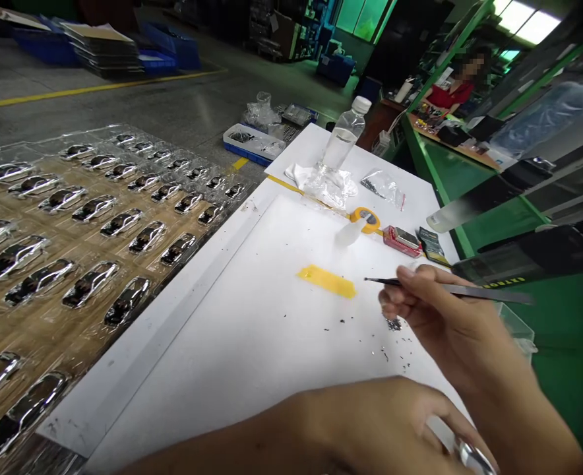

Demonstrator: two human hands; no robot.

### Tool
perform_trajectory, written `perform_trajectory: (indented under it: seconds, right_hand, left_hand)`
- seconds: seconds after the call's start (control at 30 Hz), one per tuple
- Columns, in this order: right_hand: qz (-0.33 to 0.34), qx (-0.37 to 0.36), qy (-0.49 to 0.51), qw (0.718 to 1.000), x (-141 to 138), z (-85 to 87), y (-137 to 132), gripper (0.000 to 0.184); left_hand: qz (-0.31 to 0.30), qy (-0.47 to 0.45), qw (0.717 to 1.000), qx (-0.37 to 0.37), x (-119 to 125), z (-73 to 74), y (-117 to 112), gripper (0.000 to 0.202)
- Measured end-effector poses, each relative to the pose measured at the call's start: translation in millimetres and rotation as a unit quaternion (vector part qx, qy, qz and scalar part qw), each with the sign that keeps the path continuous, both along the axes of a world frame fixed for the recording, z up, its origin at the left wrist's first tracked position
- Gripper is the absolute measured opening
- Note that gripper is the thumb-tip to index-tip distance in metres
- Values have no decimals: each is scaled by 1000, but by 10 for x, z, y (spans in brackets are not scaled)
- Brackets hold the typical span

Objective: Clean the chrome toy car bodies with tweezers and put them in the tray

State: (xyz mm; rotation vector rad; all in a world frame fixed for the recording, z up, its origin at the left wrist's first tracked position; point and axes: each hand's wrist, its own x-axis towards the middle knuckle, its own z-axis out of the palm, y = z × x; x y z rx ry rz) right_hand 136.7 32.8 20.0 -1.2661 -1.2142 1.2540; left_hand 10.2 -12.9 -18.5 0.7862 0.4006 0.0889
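My right hand (450,310) is closed round a pair of dark metal tweezers (492,292), held over the white board with the tips pointing left. A tiny dark bit shows at the tips. Left of them a strip of yellow tape (327,282) lies flat, with a few specks on it. Under my right hand is a small heap of tiny dark parts (394,324), with more scattered around it. My left hand (380,422) is low in front, its fingers bent round a shiny silver part (473,458), mostly cut off by the frame's bottom edge.
Clear trays of black model car bodies (91,284) cover the left side. Along the table's back stand a water bottle (341,135), a bag of small parts (383,188), a yellow tape roll (365,220) and a red box (403,241). Another person (450,95) sits far right.
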Motion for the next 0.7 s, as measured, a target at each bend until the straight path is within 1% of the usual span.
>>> perform_trajectory:
  seconds: [0.03, 0.07, 0.13, 0.17, 0.2, 0.27, 0.33, 0.43, 0.47, 0.53, 0.6, 0.7]
  right_hand:
    - [-19, 13, 5, 1000, 93, 61, -86, 28]
    - [-46, 32, 3, 998, 176, 108, -191, 27]
    - [-117, 79, -19, 990, 289, 149, -432, 24]
    - [-156, 100, -36, 982, 316, 142, -554, 22]
    - [-193, 116, -53, 973, 325, 120, -669, 21]
    - [-243, 131, -90, 957, 304, 45, -858, 21]
    - [-251, 125, -129, 951, 261, -44, -977, 22]
    - [-216, 131, -175, 952, 205, -159, -1050, 19]
    - [-214, 139, -180, 950, 193, -188, -1056, 18]
    - [-231, 158, -181, 943, 175, -227, -1057, 17]
    - [-248, 156, -174, 940, 166, -242, -1050, 15]
    - [-235, 155, -168, 945, 165, -227, -1031, 11]
  left_hand:
    - [45, 22, 998, -23, 6, 57, -1, 19]
    - [108, 41, 992, -51, 13, 110, -1, 18]
    - [241, 60, 963, -99, 18, 200, 11, 21]
    - [291, 68, 948, -111, 14, 236, 25, 25]
    - [328, 75, 935, -112, 5, 266, 44, 29]
    - [373, 67, 918, -115, -20, 308, 87, 35]
    - [414, 40, 900, -127, -43, 330, 122, 39]
    - [455, 4, 880, -138, -64, 339, 142, 40]
    - [457, 3, 879, -137, -67, 340, 142, 39]
    - [456, 11, 880, -133, -71, 341, 137, 37]
    - [450, 20, 884, -124, -70, 337, 133, 36]
    - [444, 24, 888, -113, -64, 322, 132, 38]
